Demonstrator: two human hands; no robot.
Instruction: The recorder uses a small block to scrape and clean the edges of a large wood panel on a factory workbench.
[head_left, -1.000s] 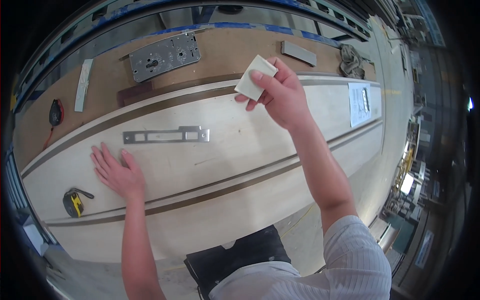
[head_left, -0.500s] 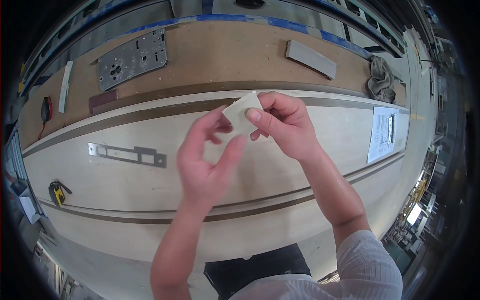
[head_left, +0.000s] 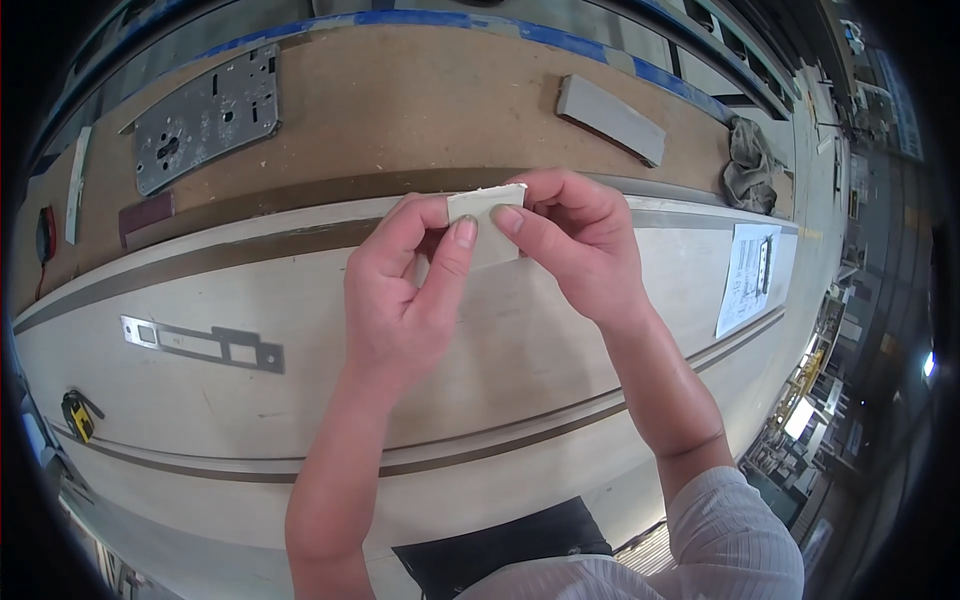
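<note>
A: As you look down, what are your two hands doing?

B: Your left hand (head_left: 400, 290) is closed in a pinch at the left side of a cream card (head_left: 487, 237). Its thumb lies on the face toward you; the other fingers curl in behind, partly hidden.

A: And the other?

B: Your right hand (head_left: 585, 260) pinches the right side the same way, thumb pressed on the near face. The two thumb tips sit close together but apart.

A: Where exactly is the card?

B: In front of you, between both hands, over the pale board (head_left: 540, 345) and seen against its far edge. The card's top edge looks a little ragged.

A: What lies around your hands?

B: To your left on the board are a slotted metal strip (head_left: 237, 337) and, farther out, a black and yellow tape measure (head_left: 77, 416). A printed sheet (head_left: 748, 280) lies toward its right end. Beyond the board, on the brown worktop (head_left: 420, 110), you have a grey metal plate (head_left: 208, 122) at left, a grey block (head_left: 612, 121) at right and a crumpled dark cloth (head_left: 750, 168) farther right.
</note>
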